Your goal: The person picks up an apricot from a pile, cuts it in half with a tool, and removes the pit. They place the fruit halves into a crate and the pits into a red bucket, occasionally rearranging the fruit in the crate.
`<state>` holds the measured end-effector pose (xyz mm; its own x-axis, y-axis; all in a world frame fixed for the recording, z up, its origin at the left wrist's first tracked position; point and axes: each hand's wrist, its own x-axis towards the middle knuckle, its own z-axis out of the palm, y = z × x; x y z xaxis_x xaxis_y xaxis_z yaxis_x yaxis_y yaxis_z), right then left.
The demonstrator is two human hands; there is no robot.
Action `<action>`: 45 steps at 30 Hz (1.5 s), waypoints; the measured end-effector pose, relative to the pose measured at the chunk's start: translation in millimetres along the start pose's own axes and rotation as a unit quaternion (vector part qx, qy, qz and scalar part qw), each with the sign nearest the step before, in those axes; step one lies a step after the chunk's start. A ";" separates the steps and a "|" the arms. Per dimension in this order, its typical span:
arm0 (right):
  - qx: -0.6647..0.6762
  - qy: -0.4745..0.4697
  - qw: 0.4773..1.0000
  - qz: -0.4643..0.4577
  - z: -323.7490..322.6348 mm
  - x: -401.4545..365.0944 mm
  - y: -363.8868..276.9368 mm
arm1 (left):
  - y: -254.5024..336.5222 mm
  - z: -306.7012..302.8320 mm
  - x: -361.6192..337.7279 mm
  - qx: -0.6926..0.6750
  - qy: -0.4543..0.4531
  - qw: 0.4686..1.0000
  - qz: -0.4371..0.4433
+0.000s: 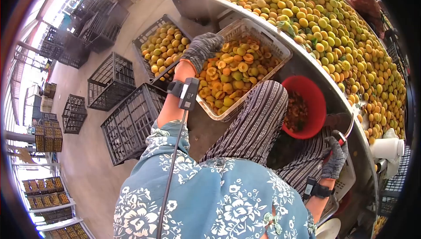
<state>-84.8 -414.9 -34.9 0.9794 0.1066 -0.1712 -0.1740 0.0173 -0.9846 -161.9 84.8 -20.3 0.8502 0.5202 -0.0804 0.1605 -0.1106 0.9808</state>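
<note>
Nearby, fruit [324, 28] heaped on table [252, 16]; crates [131, 123] on grey floor [94, 151].

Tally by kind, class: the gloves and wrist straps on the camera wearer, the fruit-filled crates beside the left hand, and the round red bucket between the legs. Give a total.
Gloves: 2
Wrist straps: 2
Pale crate of halved fruit: 1
Dark crate of whole fruit: 1
Red bucket: 1
Total: 7

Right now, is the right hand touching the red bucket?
Apart. The head view shows the gloved right hand off the red bucket's outer wall, with the striped trouser leg visible in the gap.
</note>
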 end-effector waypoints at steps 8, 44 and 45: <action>-0.079 0.005 0.997 0.021 -0.2 -31.4 -8.0 | -172.4 -77.3 67.7 0.229 -0.073 0.970 -0.016; -0.120 -0.153 0.956 0.218 92.0 116.5 11.9 | -230.8 139.1 306.5 0.384 0.121 0.909 -0.103; -0.123 -0.154 0.956 0.219 91.5 115.3 11.8 | -227.9 140.1 303.5 0.387 0.122 0.911 -0.081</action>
<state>16.8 -311.4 -63.0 0.7353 0.3380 -0.5874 -0.4944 -0.3253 -0.8060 129.8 149.3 -293.1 0.6629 0.7446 -0.0779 0.6584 -0.5303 0.5341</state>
